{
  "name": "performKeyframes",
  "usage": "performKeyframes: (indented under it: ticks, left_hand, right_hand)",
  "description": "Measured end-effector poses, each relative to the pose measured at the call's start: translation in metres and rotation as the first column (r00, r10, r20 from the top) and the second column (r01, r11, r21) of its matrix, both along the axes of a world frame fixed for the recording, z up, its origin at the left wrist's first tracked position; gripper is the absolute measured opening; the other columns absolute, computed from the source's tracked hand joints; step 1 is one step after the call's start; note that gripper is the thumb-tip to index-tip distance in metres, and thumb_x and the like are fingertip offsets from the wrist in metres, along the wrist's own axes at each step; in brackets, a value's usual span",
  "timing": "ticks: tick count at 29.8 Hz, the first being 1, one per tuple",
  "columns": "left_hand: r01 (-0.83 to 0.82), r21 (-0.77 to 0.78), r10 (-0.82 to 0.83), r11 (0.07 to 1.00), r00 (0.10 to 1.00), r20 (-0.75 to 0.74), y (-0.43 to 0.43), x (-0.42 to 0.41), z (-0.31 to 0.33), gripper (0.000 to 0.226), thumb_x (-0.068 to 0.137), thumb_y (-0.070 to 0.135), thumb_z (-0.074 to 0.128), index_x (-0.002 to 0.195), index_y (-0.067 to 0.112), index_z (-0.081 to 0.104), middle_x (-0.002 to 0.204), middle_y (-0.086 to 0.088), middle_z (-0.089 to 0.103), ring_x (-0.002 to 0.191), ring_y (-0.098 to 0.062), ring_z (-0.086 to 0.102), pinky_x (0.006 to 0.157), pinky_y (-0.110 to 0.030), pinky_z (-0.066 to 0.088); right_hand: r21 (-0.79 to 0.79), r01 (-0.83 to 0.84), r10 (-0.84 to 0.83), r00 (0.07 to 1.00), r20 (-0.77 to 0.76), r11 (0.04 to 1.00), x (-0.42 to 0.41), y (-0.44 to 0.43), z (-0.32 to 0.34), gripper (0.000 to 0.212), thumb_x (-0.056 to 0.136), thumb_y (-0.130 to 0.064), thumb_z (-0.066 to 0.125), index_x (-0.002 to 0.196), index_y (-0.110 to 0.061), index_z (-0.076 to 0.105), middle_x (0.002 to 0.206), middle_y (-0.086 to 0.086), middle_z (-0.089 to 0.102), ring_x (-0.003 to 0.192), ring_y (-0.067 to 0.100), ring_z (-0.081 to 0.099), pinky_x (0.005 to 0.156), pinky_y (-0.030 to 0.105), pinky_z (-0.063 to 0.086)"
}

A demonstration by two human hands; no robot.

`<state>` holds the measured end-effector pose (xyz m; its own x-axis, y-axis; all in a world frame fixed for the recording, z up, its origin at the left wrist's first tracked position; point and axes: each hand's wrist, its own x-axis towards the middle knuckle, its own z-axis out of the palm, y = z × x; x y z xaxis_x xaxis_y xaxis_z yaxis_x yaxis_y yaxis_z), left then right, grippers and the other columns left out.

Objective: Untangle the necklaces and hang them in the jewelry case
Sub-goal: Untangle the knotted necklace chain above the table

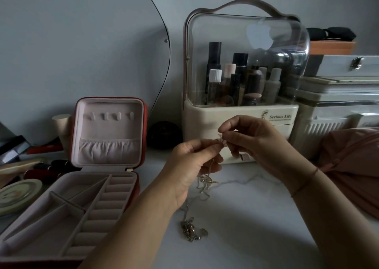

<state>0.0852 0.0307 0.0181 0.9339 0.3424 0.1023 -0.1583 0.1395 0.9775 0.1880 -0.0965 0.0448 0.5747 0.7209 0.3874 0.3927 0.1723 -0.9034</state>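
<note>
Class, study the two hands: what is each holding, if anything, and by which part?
The left hand and the right hand both pinch the tangled necklaces at their raised upper end. The rest trails down onto the table.

White marbled tabletop beneath the grip of left hand and right hand, with tangled necklaces heaped straight below it and trailing up to the pinch. Left of the grip and nearer, an open jewelry case, lid upright, with a round tin and dim clutter farther left. Behind the grip, a cream cosmetics organizer under a clear dome, a dark round object at its left, white drawer boxes at its right — and, right of the grip, a pink fabric bundle.
</note>
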Motion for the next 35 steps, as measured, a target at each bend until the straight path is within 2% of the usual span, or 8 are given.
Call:
performKeyframes:
  ticks: [5,11,14,20,23,27,32,35]
  left_hand:
    - [0.006,-0.024,-0.006,1.000,1.000,0.007,-0.0007,0.0006,0.0010,0.018,0.090,0.010,0.057,0.083,0.015,0.072,0.084,-0.009,0.074,0.085,-0.021,0.069,0.089,-0.036,0.050]
    - [0.034,-0.022,-0.033,0.999,0.999,0.017,-0.0007,-0.0001,0.0010,0.010,0.080,0.018,0.066,0.086,0.016,0.073,0.080,-0.006,0.073,0.081,-0.018,0.069,0.087,-0.034,0.053]
    - [0.023,0.017,-0.024,1.000,0.999,0.022,-0.0005,0.0002,-0.0008,0.027,0.066,0.025,0.071,0.090,0.013,0.072,0.075,0.000,0.071,0.077,-0.012,0.067,0.085,-0.030,0.053]
    - [-0.030,0.074,0.029,0.997,1.000,0.011,0.0001,0.0029,-0.0018,0.014,0.086,0.020,0.063,0.090,0.010,0.072,0.085,-0.006,0.070,0.085,-0.015,0.064,0.086,-0.033,0.051]
    - [-0.011,0.029,0.011,1.000,1.000,-0.006,0.0012,0.0045,-0.0022,0.016,0.086,0.022,0.058,0.086,0.013,0.072,0.090,-0.008,0.070,0.088,-0.015,0.063,0.086,-0.034,0.049]
    - [0.025,-0.031,-0.026,0.999,0.999,-0.041,-0.0003,0.0039,-0.0018,0.022,0.089,0.017,0.050,0.093,0.010,0.070,0.097,-0.009,0.071,0.086,-0.013,0.062,0.090,-0.037,0.048]
    - [-0.006,0.010,0.007,1.000,0.997,-0.080,0.0003,0.0062,-0.0048,0.023,0.088,0.019,0.052,0.096,0.007,0.070,0.088,-0.003,0.067,0.085,-0.013,0.064,0.086,-0.034,0.049]
    - [-0.025,0.044,0.028,0.999,0.997,-0.072,0.0019,0.0073,-0.0060,0.024,0.088,0.018,0.055,0.100,0.003,0.070,0.093,-0.004,0.068,0.084,-0.012,0.064,0.082,-0.033,0.048]
  right_hand:
    - [0.012,-0.003,0.003,0.999,-0.044,1.000,-0.0020,-0.0003,0.0016,0.010,0.088,0.002,0.055,0.091,-0.004,0.063,0.062,0.003,0.059,0.054,0.011,0.052,0.048,0.020,0.045]
    - [0.013,-0.023,0.024,0.998,-0.052,1.000,-0.0031,-0.0005,0.0022,0.009,0.086,0.000,0.057,0.091,-0.004,0.063,0.066,0.005,0.057,0.055,0.012,0.051,0.049,0.020,0.045]
    - [0.017,-0.056,0.056,0.997,-0.046,0.998,-0.0026,-0.0001,0.0008,0.009,0.081,-0.006,0.061,0.090,-0.005,0.063,0.068,0.003,0.057,0.055,0.012,0.050,0.049,0.019,0.045]
    - [-0.019,-0.085,0.085,0.996,0.013,0.996,-0.0019,0.0014,-0.0013,0.013,0.078,-0.012,0.061,0.090,-0.006,0.063,0.068,-0.002,0.063,0.058,0.010,0.058,0.055,0.021,0.049]
    - [-0.039,-0.072,0.074,0.996,0.043,0.997,-0.0017,0.0030,-0.0026,0.014,0.077,-0.013,0.061,0.090,-0.007,0.062,0.070,0.000,0.065,0.064,0.012,0.062,0.063,0.021,0.052]
    - [-0.003,-0.046,0.046,0.998,0.039,0.999,0.0004,0.0046,-0.0038,0.013,0.076,-0.013,0.062,0.088,-0.009,0.063,0.077,0.006,0.065,0.070,0.015,0.065,0.069,0.024,0.053]
    - [0.040,-0.035,0.035,0.999,0.014,0.999,-0.0008,0.0062,-0.0041,0.008,0.084,0.001,0.058,0.088,-0.005,0.060,0.079,0.012,0.062,0.068,0.016,0.066,0.067,0.021,0.053]
    - [0.092,-0.050,0.059,0.994,-0.095,0.994,-0.0030,0.0082,-0.0040,0.007,0.085,0.002,0.055,0.090,-0.001,0.057,0.075,0.014,0.059,0.063,0.016,0.065,0.062,0.020,0.054]
